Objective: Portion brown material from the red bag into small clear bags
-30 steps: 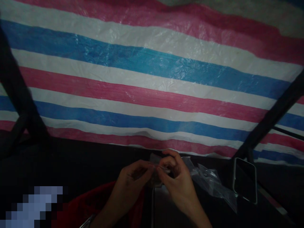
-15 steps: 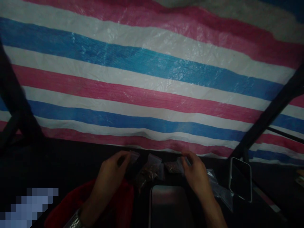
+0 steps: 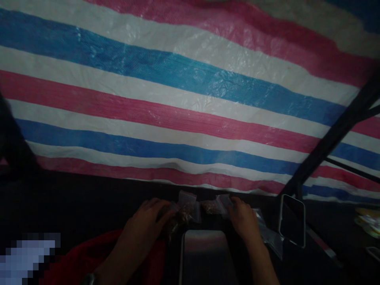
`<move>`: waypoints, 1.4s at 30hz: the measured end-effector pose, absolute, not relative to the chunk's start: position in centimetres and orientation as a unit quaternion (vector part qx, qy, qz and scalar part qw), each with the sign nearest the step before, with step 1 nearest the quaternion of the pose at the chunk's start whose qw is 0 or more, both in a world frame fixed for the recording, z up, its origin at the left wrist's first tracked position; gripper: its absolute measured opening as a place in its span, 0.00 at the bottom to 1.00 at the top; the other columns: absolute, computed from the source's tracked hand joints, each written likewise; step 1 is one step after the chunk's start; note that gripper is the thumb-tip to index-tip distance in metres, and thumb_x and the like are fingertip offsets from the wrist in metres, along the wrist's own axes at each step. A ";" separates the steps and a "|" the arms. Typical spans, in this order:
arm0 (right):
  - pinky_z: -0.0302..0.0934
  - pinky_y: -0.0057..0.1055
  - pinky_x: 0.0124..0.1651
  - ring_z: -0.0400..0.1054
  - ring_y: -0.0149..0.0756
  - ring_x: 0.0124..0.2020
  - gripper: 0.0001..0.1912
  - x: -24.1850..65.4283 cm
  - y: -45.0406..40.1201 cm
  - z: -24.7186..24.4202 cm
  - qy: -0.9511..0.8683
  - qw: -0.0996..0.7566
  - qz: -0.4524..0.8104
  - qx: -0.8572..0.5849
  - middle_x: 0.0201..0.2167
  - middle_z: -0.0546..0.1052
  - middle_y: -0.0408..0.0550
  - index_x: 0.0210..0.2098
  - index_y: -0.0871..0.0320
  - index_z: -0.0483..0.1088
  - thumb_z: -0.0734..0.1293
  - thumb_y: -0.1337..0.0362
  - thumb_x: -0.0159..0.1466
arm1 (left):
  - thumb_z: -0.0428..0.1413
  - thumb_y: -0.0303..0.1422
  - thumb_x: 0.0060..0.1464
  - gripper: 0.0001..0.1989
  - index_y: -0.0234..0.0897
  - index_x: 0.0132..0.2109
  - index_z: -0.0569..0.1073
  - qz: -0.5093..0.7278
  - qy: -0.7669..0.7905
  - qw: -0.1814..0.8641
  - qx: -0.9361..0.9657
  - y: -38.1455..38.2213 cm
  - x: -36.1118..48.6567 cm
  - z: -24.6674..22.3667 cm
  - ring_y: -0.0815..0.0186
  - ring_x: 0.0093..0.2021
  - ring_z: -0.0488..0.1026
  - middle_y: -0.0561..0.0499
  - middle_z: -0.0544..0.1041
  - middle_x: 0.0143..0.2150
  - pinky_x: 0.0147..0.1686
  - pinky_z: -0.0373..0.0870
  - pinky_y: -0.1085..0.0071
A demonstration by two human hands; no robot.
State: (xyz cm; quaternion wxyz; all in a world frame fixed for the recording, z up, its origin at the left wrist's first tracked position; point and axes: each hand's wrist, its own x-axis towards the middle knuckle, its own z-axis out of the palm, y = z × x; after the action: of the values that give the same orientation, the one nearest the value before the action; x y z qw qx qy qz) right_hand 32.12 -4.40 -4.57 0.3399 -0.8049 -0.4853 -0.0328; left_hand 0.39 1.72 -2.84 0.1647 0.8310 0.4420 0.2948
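Observation:
Several small clear zip bags with brownish bits inside lie between my hands. My left hand (image 3: 150,217) is closed, its thumb and fingertips pinching the edge of a zip bag beside the middle bag (image 3: 187,204); much of that edge is hidden in the dark. Across from it, my right hand (image 3: 244,217) has its fingers closed at the right edge of another zip bag (image 3: 211,206), whose clear top points toward the fingertips. Just in front of me, a flat dark device or tray with a pale rim (image 3: 204,257) sits between my forearms.
A phone-like slab with a light edge (image 3: 292,221) leans at the right. Near my right wrist lie clear plastic bags (image 3: 271,237). Red cloth (image 3: 89,257) is under my left forearm. Striped sheeting (image 3: 178,118) hangs behind, with a dark pole (image 3: 323,150) at right.
My left hand has lowered slightly and moved right, against the middle bags. The right hand's bag now lies flatter, its top more visible. The view has shifted slightly to the right.

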 end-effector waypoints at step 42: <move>0.72 0.33 0.49 0.79 0.35 0.45 0.27 19.9 -5.9 0.5 -0.535 0.563 0.494 -0.391 0.53 0.80 0.46 0.62 0.45 0.72 0.77 0.54 0.65 | 0.69 0.35 0.55 0.12 0.50 0.47 0.85 0.435 0.327 0.322 0.775 -0.1 0.1 0.5 0.57 0.50 0.83 0.54 0.88 0.49 0.52 0.77 0.64</move>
State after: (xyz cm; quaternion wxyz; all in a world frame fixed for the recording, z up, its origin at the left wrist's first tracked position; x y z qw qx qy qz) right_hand 19.93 -5.94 0.53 0.5627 -0.3910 -0.5354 0.4937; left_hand 0.12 -0.15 0.47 0.3223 0.7749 0.3267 0.4346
